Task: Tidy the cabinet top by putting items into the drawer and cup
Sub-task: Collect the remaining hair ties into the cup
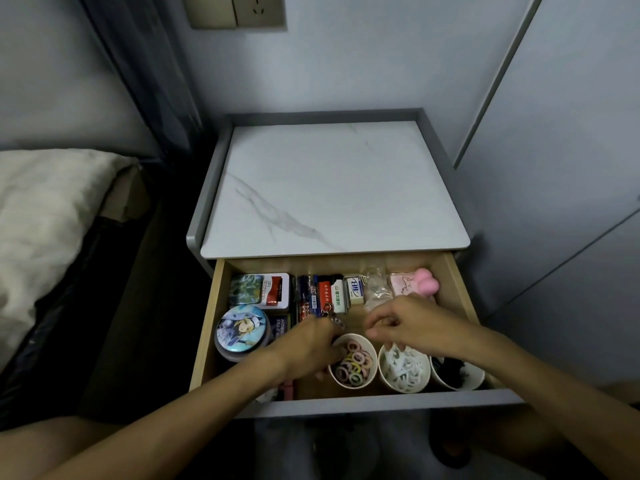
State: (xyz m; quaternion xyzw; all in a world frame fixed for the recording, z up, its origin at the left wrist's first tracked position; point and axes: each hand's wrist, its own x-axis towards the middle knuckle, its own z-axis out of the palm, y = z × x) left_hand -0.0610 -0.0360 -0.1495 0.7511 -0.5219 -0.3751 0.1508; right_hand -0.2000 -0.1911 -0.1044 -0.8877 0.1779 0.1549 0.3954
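Head view: the drawer (381,407) stands open below the marble cabinet top (332,188). Along the drawer's front edge, the left hand (308,344) curls round the cup (376,358) of coloured rings. The right hand (412,323) hovers over the neighbouring white-filled cup (405,390), fingertips drawn narrow; whether they pinch anything, I cannot tell.

My left hand (308,344) and right hand (412,323) are bare, both forearms (194,403) run uncovered to the lower edge of the view, and in the dim lower middle something pale grey may be my trousers (294,445).
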